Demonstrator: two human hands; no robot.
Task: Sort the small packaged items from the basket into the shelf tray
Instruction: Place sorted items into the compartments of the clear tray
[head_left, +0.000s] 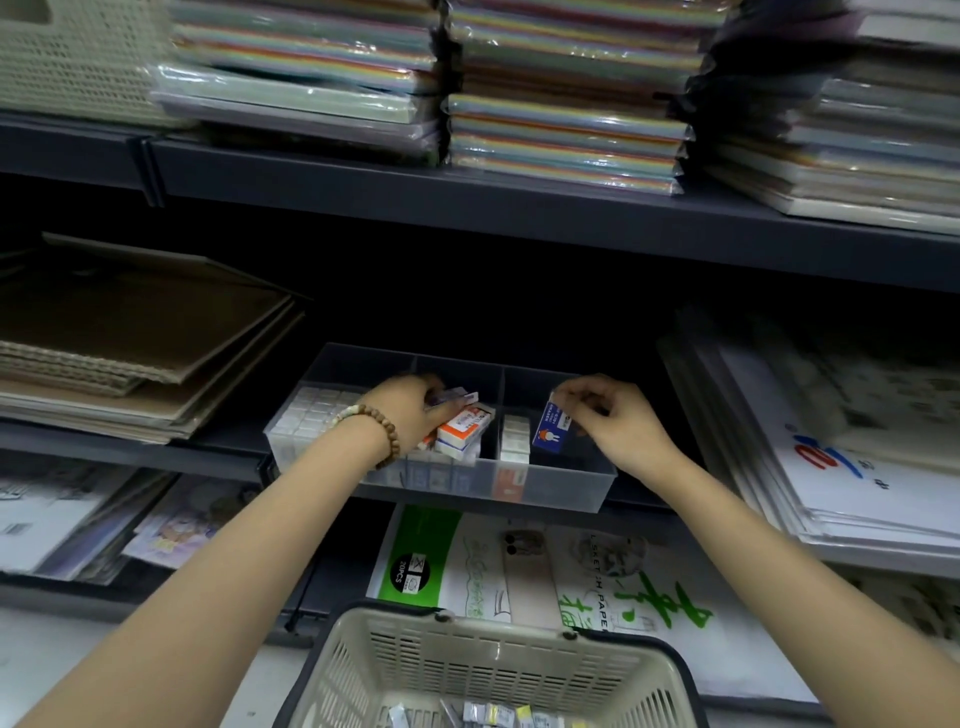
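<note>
A clear plastic shelf tray (561, 491) with three compartments sits on the middle shelf. My left hand (410, 410), a bead bracelet on its wrist, grips several small packaged erasers over the middle compartment, among them an orange-and-white one (465, 428). My right hand (615, 415) pinches a blue eraser pack (551, 426) above the right compartment. White packs (311, 415) fill the left compartment in rows. Below, the beige basket (410, 654) holds several small packs (498, 714) on its bottom.
Stacks of coloured paper packs (561, 119) lie on the shelf above. Brown cardboard sheets (130, 343) sit left of the tray, white paper pads (857, 457) to the right. A sketch paper pack (519, 566) lies on the lower shelf behind the basket.
</note>
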